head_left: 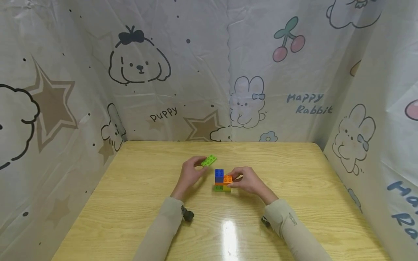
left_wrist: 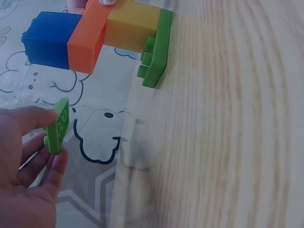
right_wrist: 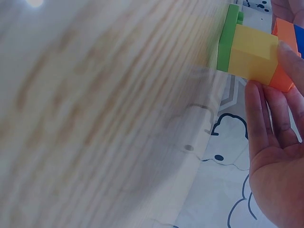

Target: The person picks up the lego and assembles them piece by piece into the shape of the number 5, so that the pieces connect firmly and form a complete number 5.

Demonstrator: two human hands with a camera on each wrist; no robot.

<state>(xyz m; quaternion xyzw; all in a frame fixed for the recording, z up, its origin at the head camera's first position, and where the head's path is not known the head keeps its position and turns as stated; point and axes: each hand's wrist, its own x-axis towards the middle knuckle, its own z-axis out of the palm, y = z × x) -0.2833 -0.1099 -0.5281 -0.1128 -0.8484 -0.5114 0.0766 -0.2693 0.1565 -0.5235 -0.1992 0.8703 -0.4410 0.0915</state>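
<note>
My left hand (head_left: pixel 192 172) pinches a flat green building brick (head_left: pixel 209 160) between thumb and fingers, held above the table and apart from the stack. In the left wrist view that green brick (left_wrist: pixel 58 126) shows its hollow underside. Near the table's middle stands a stack: a flat green brick (left_wrist: pixel 159 52) at the bottom, a yellow brick (right_wrist: pixel 253 52) on one end of it, an orange brick (left_wrist: pixel 88 40) across the yellow one, and a blue brick (head_left: pixel 219 175) on the orange one's left end. With its thumb and fingers, my right hand (head_left: pixel 247 180) grips the stack's right side at the orange brick.
The wooden table (head_left: pixel 137 203) reaches to a printed cloth (head_left: pixel 202 72) that hangs behind and along both sides. Black wrist cameras (head_left: pixel 187 214) sit at the sleeve cuffs.
</note>
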